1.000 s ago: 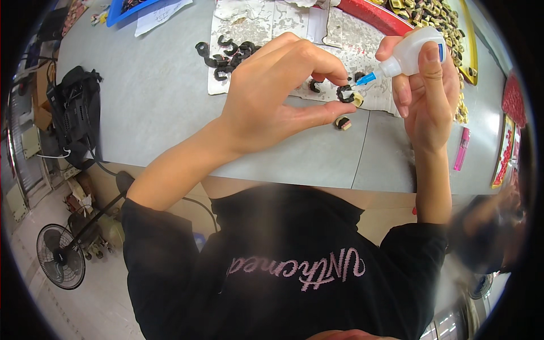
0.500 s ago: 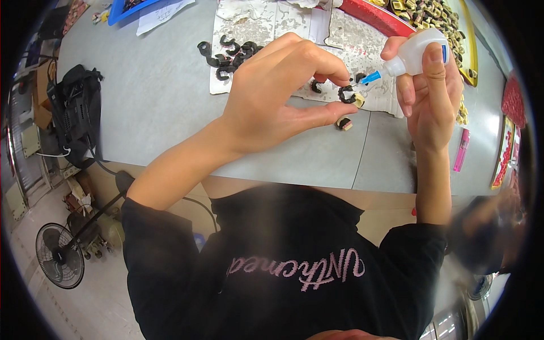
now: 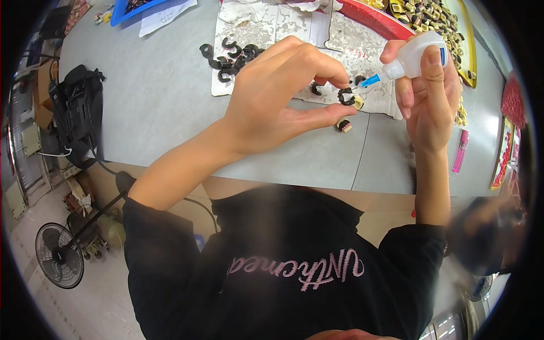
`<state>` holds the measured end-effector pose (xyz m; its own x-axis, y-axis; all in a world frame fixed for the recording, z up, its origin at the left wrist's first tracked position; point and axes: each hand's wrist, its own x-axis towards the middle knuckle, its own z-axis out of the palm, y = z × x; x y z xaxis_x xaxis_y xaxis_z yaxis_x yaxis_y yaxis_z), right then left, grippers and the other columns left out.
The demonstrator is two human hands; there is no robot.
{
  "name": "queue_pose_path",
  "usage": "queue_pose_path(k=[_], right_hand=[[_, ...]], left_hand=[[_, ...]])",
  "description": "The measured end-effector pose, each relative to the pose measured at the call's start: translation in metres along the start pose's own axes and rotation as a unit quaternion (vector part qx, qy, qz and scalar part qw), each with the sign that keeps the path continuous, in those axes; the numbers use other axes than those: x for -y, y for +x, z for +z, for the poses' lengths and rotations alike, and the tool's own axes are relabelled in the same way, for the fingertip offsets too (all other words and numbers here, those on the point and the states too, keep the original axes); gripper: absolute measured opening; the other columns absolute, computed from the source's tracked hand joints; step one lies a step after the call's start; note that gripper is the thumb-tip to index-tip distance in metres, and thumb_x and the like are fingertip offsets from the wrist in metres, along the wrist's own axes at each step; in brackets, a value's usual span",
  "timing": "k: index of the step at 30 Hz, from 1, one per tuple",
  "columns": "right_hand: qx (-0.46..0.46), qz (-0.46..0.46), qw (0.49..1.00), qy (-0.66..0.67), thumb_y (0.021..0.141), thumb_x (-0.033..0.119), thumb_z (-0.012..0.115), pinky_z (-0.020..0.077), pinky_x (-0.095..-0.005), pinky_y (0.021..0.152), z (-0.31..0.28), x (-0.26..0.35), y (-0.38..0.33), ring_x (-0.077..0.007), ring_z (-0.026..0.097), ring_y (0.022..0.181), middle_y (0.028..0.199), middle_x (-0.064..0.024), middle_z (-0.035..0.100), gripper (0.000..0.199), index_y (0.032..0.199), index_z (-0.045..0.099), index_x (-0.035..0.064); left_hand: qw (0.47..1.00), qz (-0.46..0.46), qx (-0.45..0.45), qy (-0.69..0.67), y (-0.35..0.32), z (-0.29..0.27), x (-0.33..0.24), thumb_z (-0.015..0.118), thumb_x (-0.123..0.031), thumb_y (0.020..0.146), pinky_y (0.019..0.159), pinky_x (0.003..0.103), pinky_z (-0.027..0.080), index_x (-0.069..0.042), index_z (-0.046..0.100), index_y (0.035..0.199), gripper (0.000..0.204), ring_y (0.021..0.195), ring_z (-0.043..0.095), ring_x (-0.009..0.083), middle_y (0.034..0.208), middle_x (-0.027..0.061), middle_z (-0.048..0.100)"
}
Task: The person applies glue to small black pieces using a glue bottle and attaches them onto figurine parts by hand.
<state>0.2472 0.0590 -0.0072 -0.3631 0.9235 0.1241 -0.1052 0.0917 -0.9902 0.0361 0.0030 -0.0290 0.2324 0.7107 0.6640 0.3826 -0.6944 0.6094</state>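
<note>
My left hand (image 3: 272, 93) is closed, with a small black C-shaped piece (image 3: 342, 97) pinched between thumb and fingertips. In my right hand (image 3: 433, 102) is a translucent white squeeze bottle (image 3: 416, 54), tilted down to the left. Its blue needle tip (image 3: 370, 81) points at the upper edge of the black piece; whether the needle touches it, I cannot tell. A cream-coloured piece (image 3: 358, 102) shows right beside the black one. Just below my left thumb, a small black, pink and cream piece (image 3: 344, 126) lies on the grey table.
Several black curved pieces (image 3: 231, 54) lie on stained white cardboard (image 3: 289, 22). A yellow-rimmed tray (image 3: 468, 56) at the far right holds many cream and black pieces, beside a red strip (image 3: 377, 18). A pink tube (image 3: 460, 152) lies at right, a blue bin (image 3: 118, 16) at far left.
Both hands keep nearly the same pose. The needle tip and the black piece have shifted only very slightly against each other; the whole view has moved a little.
</note>
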Motion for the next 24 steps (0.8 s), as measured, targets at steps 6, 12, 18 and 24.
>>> queue_pose_path(k=[6, 12, 18, 24], right_hand=[[-0.017, -0.021, 0.998, 0.054, 0.099, 0.032, 0.048, 0.0357, -0.0151, 0.052, -0.011, 0.014, 0.015, -0.0038, 0.043, 0.054, 0.092, -0.0183, 0.067, 0.028, 0.097, 0.050, 0.0040], [0.028, 0.015, 0.998, -0.051, 0.089, 0.011, 0.064, 0.0461, -0.0291, 0.084, -0.030, 0.016, 0.014, -0.0129, 0.055, 0.093, 0.110, -0.0134, 0.062, 0.021, 0.101, 0.048, 0.0047], [0.090, -0.096, 0.921, -0.365, 0.074, 0.005, 0.073, 0.0506, -0.0342, 0.075, -0.015, 0.015, 0.002, -0.0230, 0.060, 0.085, 0.089, -0.0091, 0.059, 0.029, 0.096, 0.053, 0.0037], [0.054, -0.112, 0.892, -0.435, 0.075, 0.019, 0.076, 0.0472, -0.0354, 0.068, -0.019, 0.037, 0.006, -0.0271, 0.058, 0.078, 0.085, -0.0113, 0.059, 0.030, 0.087, 0.054, 0.0035]], left_hand=[[1.000, -0.008, -0.012, 0.013, 0.009, -0.004, -0.002, 0.085, -0.003, 0.063, 0.052, 0.023, 0.043, -0.006, 0.060, 0.095, 0.040, 0.068, 0.057, 0.0137, 0.087, 0.0048, 0.068], [0.997, -0.054, -0.042, 0.035, 0.003, -0.007, -0.007, 0.085, -0.004, 0.063, 0.052, 0.026, 0.044, -0.007, 0.059, 0.091, 0.038, 0.068, 0.057, 0.0158, 0.085, 0.0051, 0.067], [0.992, -0.101, -0.050, 0.058, -0.003, -0.012, -0.018, 0.085, -0.007, 0.063, 0.055, 0.026, 0.042, -0.009, 0.060, 0.088, 0.035, 0.062, 0.051, 0.0147, 0.081, 0.0037, 0.065], [0.988, -0.124, -0.046, 0.079, 0.003, -0.013, -0.014, 0.085, -0.008, 0.065, 0.056, 0.024, 0.043, -0.006, 0.062, 0.089, 0.033, 0.063, 0.051, 0.0120, 0.084, 0.0040, 0.063]])
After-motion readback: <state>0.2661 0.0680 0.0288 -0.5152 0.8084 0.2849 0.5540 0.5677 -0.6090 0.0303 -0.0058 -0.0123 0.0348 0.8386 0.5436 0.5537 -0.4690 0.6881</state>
